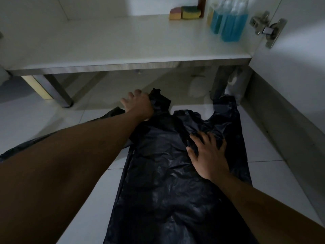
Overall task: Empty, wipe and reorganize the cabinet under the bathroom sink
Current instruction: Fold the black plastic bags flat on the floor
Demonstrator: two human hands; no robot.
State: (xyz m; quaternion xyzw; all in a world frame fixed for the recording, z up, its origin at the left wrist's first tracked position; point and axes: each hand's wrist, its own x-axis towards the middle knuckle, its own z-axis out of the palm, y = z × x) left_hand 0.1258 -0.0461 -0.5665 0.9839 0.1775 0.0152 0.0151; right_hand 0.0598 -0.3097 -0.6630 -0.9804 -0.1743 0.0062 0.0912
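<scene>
Through the head camera, my left hand (139, 104) is curling its fingers on the far handle of the black bag (167, 182), which is lying flat on the floor (263, 138) before the cabinet shelf (105, 46). My right hand (207, 154) is pressing down on it, fingers spread. Sponges (184, 12) and blue bottles (228, 23) are sitting at the shelf's back right. I am judging that the thin film risks tearing if the left hand pulls against the pinning right.

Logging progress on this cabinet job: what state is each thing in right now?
black bag: lying flat on the floor.
left hand: grips the bag's handle.
right hand: pressed flat on the bag.
cabinet door: open.
bottles: upright, part-filled with blue liquid.
sponges: side by side on shelf.
</scene>
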